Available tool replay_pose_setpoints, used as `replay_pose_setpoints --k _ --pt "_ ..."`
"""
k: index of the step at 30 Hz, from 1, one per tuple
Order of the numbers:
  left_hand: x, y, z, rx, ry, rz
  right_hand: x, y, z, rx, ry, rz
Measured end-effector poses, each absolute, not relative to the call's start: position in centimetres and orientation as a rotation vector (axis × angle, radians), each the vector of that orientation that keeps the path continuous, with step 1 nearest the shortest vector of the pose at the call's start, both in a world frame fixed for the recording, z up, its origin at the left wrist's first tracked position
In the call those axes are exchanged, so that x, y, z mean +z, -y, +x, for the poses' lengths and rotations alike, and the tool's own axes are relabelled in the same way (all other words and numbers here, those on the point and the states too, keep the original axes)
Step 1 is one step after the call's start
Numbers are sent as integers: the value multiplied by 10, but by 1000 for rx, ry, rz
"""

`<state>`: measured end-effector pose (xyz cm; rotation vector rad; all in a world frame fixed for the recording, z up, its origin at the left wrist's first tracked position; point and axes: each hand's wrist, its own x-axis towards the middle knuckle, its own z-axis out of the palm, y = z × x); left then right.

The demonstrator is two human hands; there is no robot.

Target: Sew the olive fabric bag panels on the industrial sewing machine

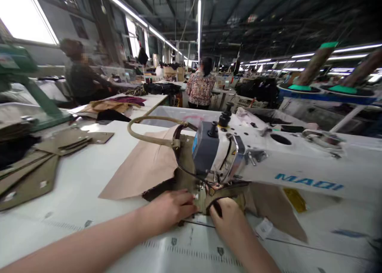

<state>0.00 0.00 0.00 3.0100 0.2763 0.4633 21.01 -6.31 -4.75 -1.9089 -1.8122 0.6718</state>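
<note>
Head view looks down over a white table (86, 193) with a white sewing machine (286, 165) stretching across the right side, its grey head end (205, 147) over the work. Both bare hands meet at the needle end of the machine. The left hand (170, 207) lies flat with its fingers (186, 201) stretched forward and pressed down on a khaki bag piece (186, 173) just left of the needle. The right hand (229, 217) sits just right of the needle, its fingers (219, 207) curled narrowly and pinching the edge of the same piece where a dark trim strip (227, 191) curves under the machine head. The two hands are close together, nearly touching. The khaki bag piece lies on the table under the machine head, with a rounded handle (149, 135) arching up behind it and a tan paper sheet (143, 169) spread beneath it to the left.

Further left on the table lie flat olive cut pieces (32, 177) and another stack of them (71, 139), well apart from the hands. A green machine (26, 86) stands at the far left. On the right, two brown thread cones (313, 64) tilt on a blue stand (328, 94). Behind, a person in dark clothes (80, 76) is at a table on the left, and a person in a patterned top (200, 88) stands in the aisle.
</note>
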Motion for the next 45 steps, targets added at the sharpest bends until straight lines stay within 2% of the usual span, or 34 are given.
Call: replay_pose_setpoints --k 24,45 --pt "-4 -8 2 98 -497 2961 -59 59 208 425 1829 -1878" --pt "-7 -27 10 136 -575 2890 -83 31 222 -88 2152 -1789"
